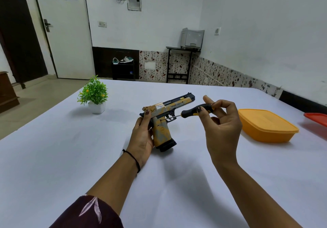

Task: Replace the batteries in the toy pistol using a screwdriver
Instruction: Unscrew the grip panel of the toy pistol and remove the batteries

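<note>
One toy pistol (pixel 161 132), one screwdriver (pixel 190 112), one orange lidded container (pixel 265 125) at 3 o'clock and one potted plant (pixel 93 93) at 10 o'clock were counted. The pistol was held above the table (pixel 70 157) at mid-view, its grip wrapped by the left hand (pixel 141 139). The screwdriver's handle was pinched by the right hand (pixel 221 127), its tip seemingly touching the frame. "DESERT EAGLE" was read on the slide.
</note>
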